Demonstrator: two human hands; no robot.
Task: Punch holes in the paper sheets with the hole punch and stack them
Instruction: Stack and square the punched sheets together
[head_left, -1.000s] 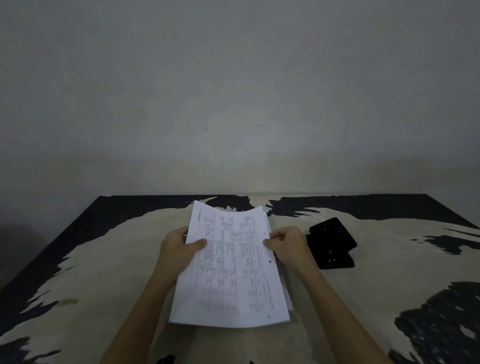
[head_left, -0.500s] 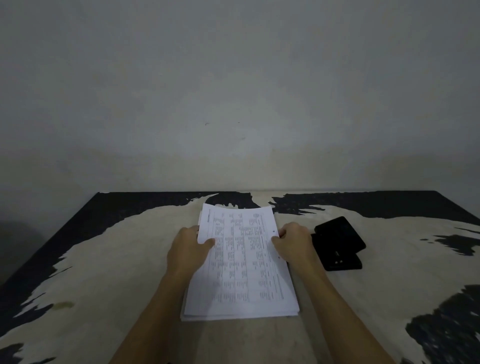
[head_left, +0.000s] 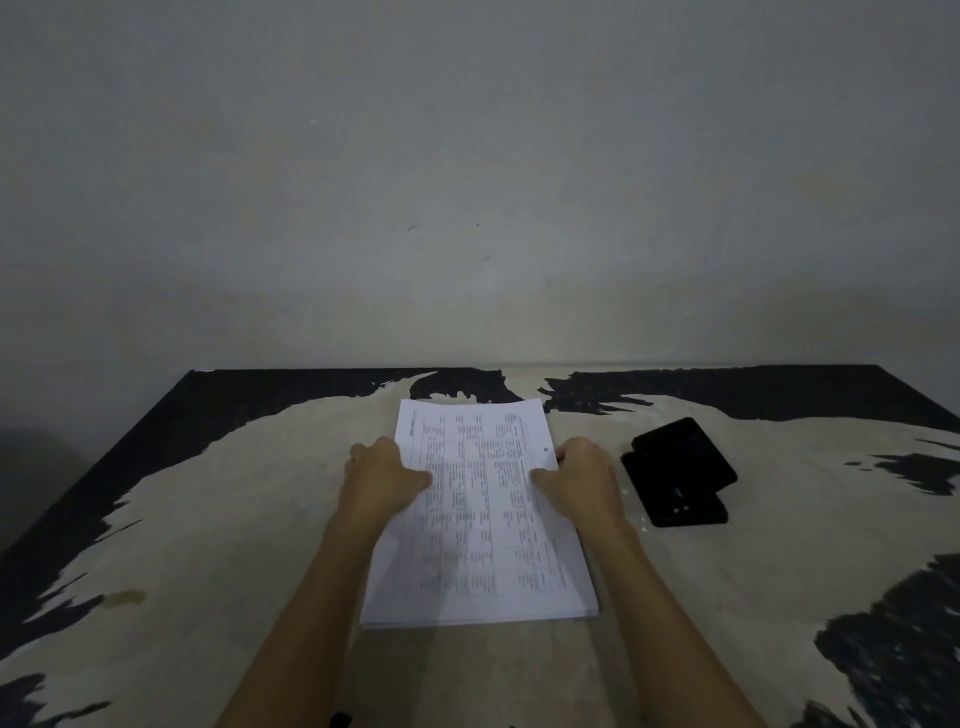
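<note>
A stack of white printed paper sheets (head_left: 480, 514) lies flat in the middle of the table, long side pointing away from me. A punched hole shows near its right edge. My left hand (head_left: 382, 480) grips the stack's left edge, thumb on top. My right hand (head_left: 582, 480) grips the right edge the same way. A black hole punch (head_left: 678, 470) sits on the table just right of my right hand, untouched.
The table (head_left: 208, 519) is beige with worn black patches and dark edges. A plain grey wall (head_left: 467, 182) rises right behind its far edge. A small dark thing (head_left: 340, 719) peeks in at the bottom edge.
The sheets were lifted and tilted in both hands a second ago. They now lie flat and squared on the table, slightly farther from me, with both hands still at their sides.
</note>
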